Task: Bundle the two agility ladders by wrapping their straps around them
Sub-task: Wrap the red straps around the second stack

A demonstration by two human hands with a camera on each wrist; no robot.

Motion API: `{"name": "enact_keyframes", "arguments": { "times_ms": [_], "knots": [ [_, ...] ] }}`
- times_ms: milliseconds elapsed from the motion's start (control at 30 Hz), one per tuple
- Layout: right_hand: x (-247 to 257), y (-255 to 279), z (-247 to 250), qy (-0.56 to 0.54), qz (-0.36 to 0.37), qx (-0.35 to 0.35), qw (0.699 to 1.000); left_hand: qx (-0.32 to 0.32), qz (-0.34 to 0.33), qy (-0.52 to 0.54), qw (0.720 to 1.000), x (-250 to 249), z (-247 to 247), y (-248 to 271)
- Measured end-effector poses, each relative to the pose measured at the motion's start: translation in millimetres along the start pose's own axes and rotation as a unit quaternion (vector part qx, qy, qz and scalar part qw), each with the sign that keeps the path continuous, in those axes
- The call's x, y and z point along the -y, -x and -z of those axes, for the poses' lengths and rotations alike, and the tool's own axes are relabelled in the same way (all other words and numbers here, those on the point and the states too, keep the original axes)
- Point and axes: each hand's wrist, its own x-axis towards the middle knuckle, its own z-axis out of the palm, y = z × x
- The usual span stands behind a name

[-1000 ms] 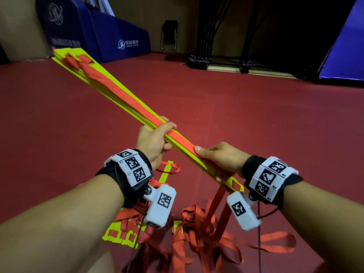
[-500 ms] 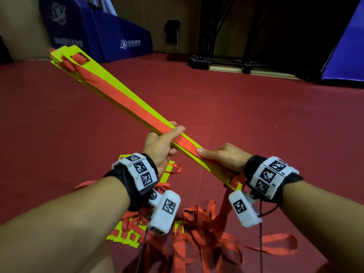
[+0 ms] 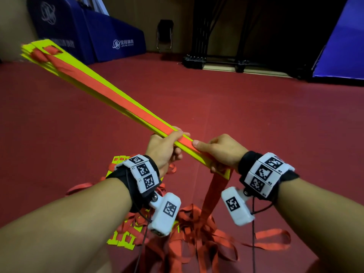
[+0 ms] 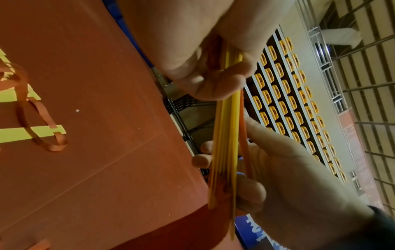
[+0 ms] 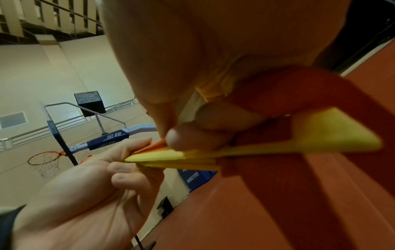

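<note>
A stack of yellow ladder rungs with an orange strap laid along its top slants from the upper left down to my hands. My left hand grips the stack near its lower end, thumb over the strap. Just below it my right hand pinches the stack's near end, thumb on top. In the left wrist view the yellow rungs show edge-on between both hands. In the right wrist view the rungs run under my right thumb. An orange strap hangs from the near end to the floor.
The second ladder, yellow rungs tangled in orange straps, lies on the red floor below my wrists. Blue padded blocks stand at the back left, a blue mat at the right, and a dark metal base at the back.
The stack's far end has risen a little and swung left. My left hand slid down the stack closer to my right hand. Both hands moved slightly nearer to me.
</note>
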Motion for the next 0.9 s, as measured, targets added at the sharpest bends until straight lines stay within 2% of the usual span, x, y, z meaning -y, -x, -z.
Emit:
{"name": "enact_keyframes", "arguments": {
  "times_ms": [100,200,300,400,600,700,833,900],
  "knots": [
    [2.4,0.9,4.0,0.027,0.011,-0.031,0.999,-0.008,-0.011,0.024,1.000,-5.0,-0.5,2.0],
    [4.1,-0.1,5.6,0.083,0.051,-0.117,0.988,-0.036,-0.023,0.037,0.998,-8.2,-3.7,2.2],
    [4.6,-1.9,5.4,0.086,0.082,-0.185,0.976,-0.065,-0.037,0.064,0.995,-10.3,-3.5,1.4],
    [6.8,-2.7,2.0,0.079,0.103,-0.215,0.968,-0.076,-0.043,0.069,0.994,-10.1,-2.3,0.8],
    [10.6,-0.8,0.7,0.075,0.134,-0.220,0.963,-0.079,-0.054,0.086,0.992,-14.4,0.4,2.9],
    [11.8,-0.6,3.5,0.109,0.100,-0.209,0.967,-0.081,-0.054,0.089,0.991,-15.4,0.1,4.8],
    [6.6,-2.6,8.4,0.228,0.022,-0.213,0.950,-0.086,-0.060,0.098,0.990,-19.5,1.1,5.0],
    [-1.3,-7.6,9.6,0.198,0.013,-0.176,0.964,-0.097,-0.061,0.116,0.987,-22.8,3.1,4.6]
  ]
}}
